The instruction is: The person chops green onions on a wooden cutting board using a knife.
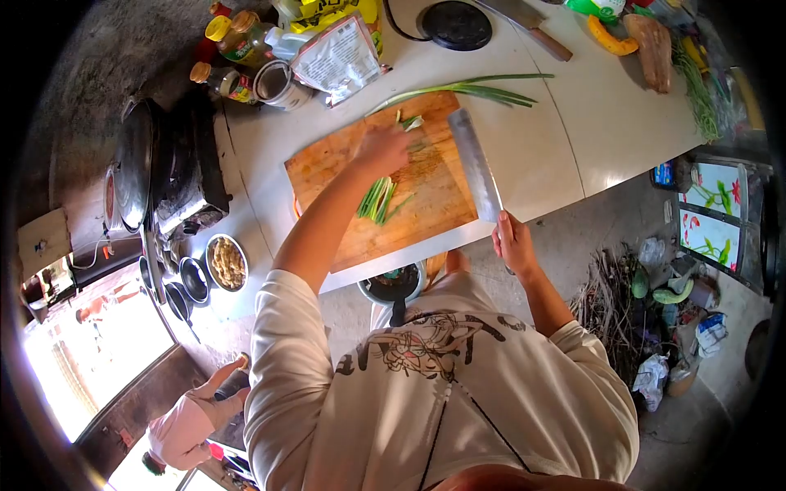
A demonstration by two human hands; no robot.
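Note:
My left hand (383,150) is over the upper middle of the wooden cutting board (442,196), blurred by motion, beside a short piece of green onion (411,123). A bundle of cut green onion (377,200) lies lower on the board. In my right hand (514,243), at the board's lower right corner, is the handle of a cleaver. The cleaver's blade (475,162) points away from me along the board's right edge. Long green onion stalks (483,88) lie on the counter beyond the board.
A bag (340,61), jars and bottles stand at the back left. A bowl of food (226,263) and dark bowls sit at left. Another knife (532,26) and vegetables lie at the back right. A bin (393,285) stands below the counter edge. Another person (184,425) is at lower left.

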